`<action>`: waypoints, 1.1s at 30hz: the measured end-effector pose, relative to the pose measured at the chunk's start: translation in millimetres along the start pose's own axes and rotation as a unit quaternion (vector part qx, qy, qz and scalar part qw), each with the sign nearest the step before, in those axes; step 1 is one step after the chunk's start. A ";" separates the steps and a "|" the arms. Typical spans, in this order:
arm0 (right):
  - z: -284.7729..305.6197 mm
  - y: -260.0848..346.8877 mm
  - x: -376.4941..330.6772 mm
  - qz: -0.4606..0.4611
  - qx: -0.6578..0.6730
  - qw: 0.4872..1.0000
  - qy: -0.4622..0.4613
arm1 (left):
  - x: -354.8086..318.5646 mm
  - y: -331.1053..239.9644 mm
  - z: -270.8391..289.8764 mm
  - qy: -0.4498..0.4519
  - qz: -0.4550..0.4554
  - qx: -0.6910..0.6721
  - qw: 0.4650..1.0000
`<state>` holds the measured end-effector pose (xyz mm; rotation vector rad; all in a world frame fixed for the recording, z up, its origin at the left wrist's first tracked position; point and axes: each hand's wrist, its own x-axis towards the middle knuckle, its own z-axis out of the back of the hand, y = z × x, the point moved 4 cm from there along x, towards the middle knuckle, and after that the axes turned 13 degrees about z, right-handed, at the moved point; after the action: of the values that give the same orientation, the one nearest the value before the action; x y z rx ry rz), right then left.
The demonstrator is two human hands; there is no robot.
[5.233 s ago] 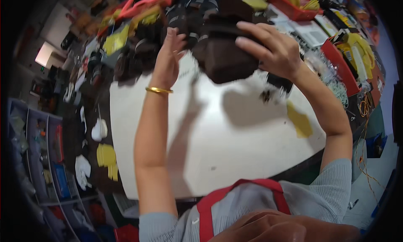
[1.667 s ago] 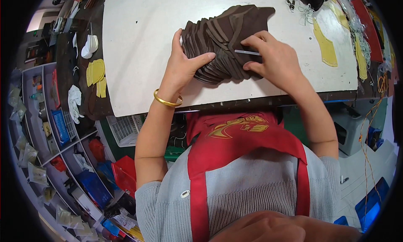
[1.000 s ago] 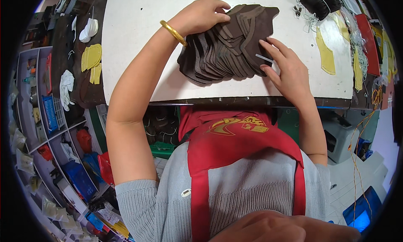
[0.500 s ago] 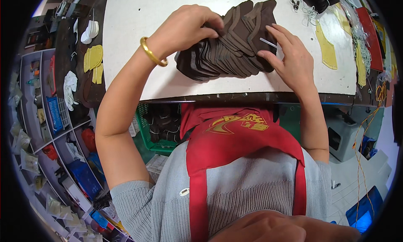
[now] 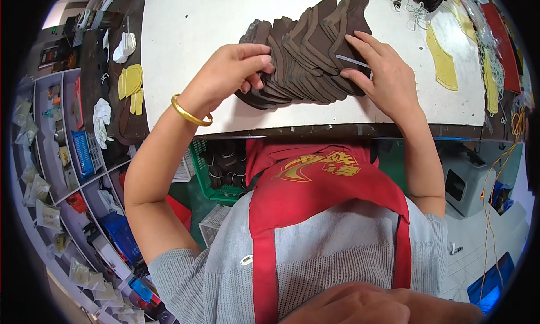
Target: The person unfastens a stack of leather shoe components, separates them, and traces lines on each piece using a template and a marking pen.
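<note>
While left hand [image 5: 233,71] lies at left end of brown pieces [image 5: 315,48] fanned on counter [image 5: 185,54], fingers half curled, hold unclear, right hand grips white stick [image 5: 353,60], thumb, forefinger parted. Spreading step, likely; next move calls for light touch.

Right hand's place: pieces' right end [image 5: 357,15].

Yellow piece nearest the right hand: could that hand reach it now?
Probably yes: white tabletop lies open between the right hand and the yellow piece, though a pale stick shows at the hand's fingers.
</note>
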<state>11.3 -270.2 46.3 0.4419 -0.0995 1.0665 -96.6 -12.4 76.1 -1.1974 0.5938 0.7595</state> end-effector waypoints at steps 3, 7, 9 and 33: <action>-0.2 -0.6 -0.1 0.001 0.004 1.000 0.001 | 1.7 -1.6 3.5 -0.003 0.006 -0.006 1.000; -2.0 -0.6 -0.8 0.005 0.004 1.000 -0.006 | -4.9 -7.6 -2.5 -0.035 -0.001 0.038 0.999; -1.8 -0.1 -0.8 0.002 0.009 1.000 -0.005 | -7.7 -9.6 -5.2 -0.062 -0.012 0.092 0.994; -4.2 -2.3 -0.9 -0.003 0.033 0.999 -0.002 | -7.3 -15.9 -22.1 -0.072 0.018 0.006 0.997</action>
<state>12.2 -270.1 41.6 0.5043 -0.0671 1.0647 -88.9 -38.0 85.2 -1.1136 0.4998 0.8637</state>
